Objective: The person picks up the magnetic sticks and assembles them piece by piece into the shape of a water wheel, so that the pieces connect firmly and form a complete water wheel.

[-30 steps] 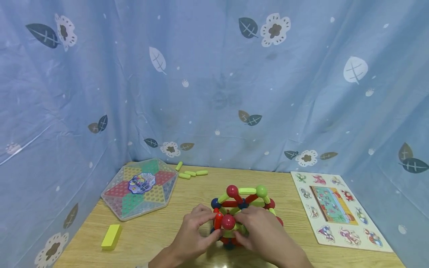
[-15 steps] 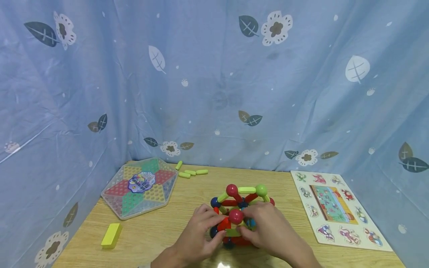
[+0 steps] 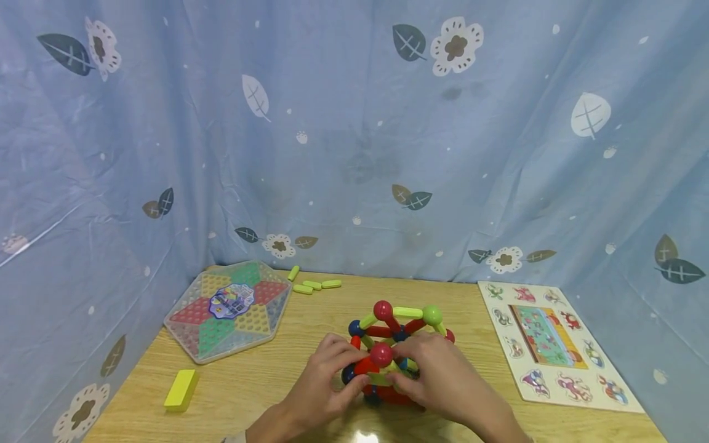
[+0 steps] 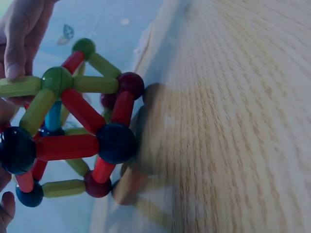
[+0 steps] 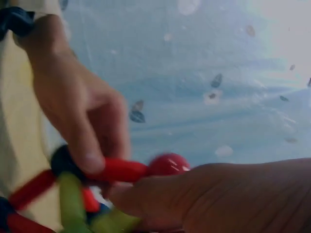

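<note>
A ball-and-rod construction model (image 3: 390,332) of red, yellow-green and dark blue parts stands on the table in the head view. My left hand (image 3: 327,378) pinches a red rod (image 5: 121,170) between thumb and finger. That rod runs from a dark blue ball (image 3: 348,373) to a large red ball (image 3: 381,355) at the model's front. My right hand (image 3: 437,381) is at the red ball's right side, thumb and finger gripping a yellow-green rod (image 4: 19,87). The model's lower right part is hidden behind this hand. Dark blue balls and red rods show on its near side in the left wrist view.
Several loose yellow-green rods (image 3: 312,285) lie at the back of the table. To the left are a hexagonal marble game board (image 3: 229,311) and a yellow block (image 3: 181,391). A white animal puzzle board (image 3: 559,344) lies at the right.
The red rod in my left hand has tipped from upright to a slant against the red ball. The red ball rose and went right, then came back left. Both hands stay at the model.
</note>
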